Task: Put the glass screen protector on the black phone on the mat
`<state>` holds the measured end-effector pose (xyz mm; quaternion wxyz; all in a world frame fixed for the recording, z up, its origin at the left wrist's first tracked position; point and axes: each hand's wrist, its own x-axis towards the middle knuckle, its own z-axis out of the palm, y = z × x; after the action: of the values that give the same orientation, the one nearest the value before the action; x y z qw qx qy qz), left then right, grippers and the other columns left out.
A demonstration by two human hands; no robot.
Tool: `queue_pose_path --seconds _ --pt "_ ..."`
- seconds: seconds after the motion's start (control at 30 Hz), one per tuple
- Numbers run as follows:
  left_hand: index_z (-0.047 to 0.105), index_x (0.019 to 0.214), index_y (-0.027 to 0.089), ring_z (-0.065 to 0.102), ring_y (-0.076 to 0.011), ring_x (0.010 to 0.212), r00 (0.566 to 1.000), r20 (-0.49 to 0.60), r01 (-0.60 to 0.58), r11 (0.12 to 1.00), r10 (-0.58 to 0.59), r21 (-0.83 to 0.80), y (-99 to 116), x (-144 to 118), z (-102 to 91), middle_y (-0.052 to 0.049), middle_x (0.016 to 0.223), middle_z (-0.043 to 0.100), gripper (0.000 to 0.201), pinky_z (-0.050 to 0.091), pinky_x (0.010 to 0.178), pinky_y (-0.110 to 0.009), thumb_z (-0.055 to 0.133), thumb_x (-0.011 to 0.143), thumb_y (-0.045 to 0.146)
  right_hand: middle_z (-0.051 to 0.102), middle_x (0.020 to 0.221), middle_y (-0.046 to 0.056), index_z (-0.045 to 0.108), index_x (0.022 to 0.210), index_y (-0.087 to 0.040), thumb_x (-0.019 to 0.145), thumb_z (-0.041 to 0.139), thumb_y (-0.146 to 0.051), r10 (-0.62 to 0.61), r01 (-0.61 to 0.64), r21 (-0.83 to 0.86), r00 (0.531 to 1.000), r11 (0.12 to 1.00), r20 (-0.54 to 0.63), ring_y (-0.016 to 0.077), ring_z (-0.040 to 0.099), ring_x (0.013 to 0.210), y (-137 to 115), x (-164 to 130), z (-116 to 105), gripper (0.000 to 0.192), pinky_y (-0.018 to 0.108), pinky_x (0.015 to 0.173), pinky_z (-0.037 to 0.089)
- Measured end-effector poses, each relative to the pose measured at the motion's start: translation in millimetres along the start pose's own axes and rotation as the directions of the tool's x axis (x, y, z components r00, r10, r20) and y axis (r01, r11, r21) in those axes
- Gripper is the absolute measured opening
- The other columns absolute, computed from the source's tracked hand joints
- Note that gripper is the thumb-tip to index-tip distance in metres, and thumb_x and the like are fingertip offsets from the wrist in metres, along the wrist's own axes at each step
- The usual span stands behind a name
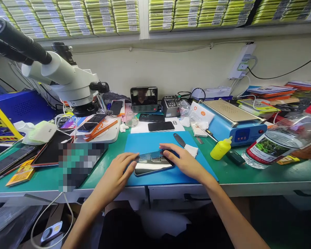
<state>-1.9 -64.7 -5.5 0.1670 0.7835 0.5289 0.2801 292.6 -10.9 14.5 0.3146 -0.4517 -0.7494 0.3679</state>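
On the blue mat (155, 143), near the table's front edge, a phone (152, 164) lies flat; the left hand (119, 174) and right hand (182, 160) pinch its ends, fingers loosely curled. A careless push could send it off the edge.

A pale wall (171, 65) rises behind a green workbench (261, 173). Above, a shelf (223, 33) carries rows of stacked yellow-green boxes (103, 17). A black cable (287, 72) crosses the wall, in even light.

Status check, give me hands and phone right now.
Left hand and right hand both on phone. Phone flat on blue mat. Black blade lies just behind.
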Motion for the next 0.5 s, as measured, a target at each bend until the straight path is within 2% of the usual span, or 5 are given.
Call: queue_pose_path --seconds 0.1,0.27,0.5 --pt "0.069 0.14 0.032 0.06 -0.0252 0.136 1.0 0.022 0.017 0.999 -0.017 -0.027 2.7 6.0 -6.9 -0.003 0.143 0.071 0.045 0.046 0.12 -0.048 0.037 0.115 0.051 0.076 0.139 0.008 0.073 0.137 -0.025 0.104 0.053 -0.068 0.039 -0.039 0.046 0.999 0.998 -0.01 0.0296 0.07 0.129 -1.1 3.5 -3.4 0.058 0.048 0.117 0.05" --pt "0.075 0.128 0.031 0.065 -0.0251 0.126 0.999 0.026 0.046 0.997 -0.045 -0.057 0.8 17.3 -11.5 -0.003 0.132 0.076 0.048 0.048 0.116 -0.047 0.036 0.115 0.053 0.08 0.131 0.007 0.081 0.119 -0.024 0.103 0.051 -0.072 0.055 -0.054 0.107 0.998 0.993 -0.009 0.0314 0.069 0.13 -1.2 10.4 -8.3 0.059 0.05 0.119 0.047" --pt "0.08 0.118 0.029 0.068 -0.0284 0.121 0.991 -0.014 0.128 0.987 -0.13 -0.093 -1.4 26.2 -9.5 -0.004 0.125 0.08 0.06 0.048 0.111 -0.049 0.029 0.112 0.06 0.081 0.129 0.008 0.08 0.123 -0.023 0.106 0.039 -0.076 0.075 -0.065 0.182 0.996 0.981 -0.045 0.0291 0.069 0.13 1.6 7.9 -4.9 0.07 0.05 0.124 0.043"
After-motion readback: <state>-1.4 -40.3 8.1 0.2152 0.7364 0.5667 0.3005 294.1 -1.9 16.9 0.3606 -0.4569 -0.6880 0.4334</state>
